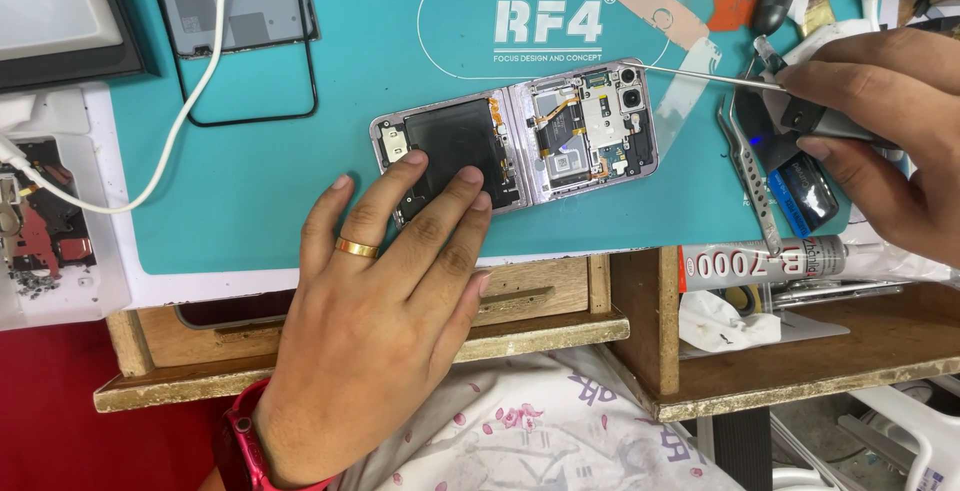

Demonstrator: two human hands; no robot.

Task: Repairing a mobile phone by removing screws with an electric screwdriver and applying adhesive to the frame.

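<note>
Head view looks down on an opened foldable phone [515, 136] lying flat near the middle of a teal work mat [250, 201], its back covers off so the battery and circuit boards show (no screws or loose parts can be made out beside it). As far as can be judged, disassembly is well along, with the internals not yet lifted out. Left hand [385, 321] rests open, fingers spread and pressing the battery half, gripping nothing. Right hand [885, 131] is closed around a grey tool handle with a thin metal rod [700, 75] reaching toward the phone's camera corner. Tweezers [752, 176] and a glue tube [770, 263] lie near that hand; a white cable [190, 101] crosses the mat's left part.
</note>
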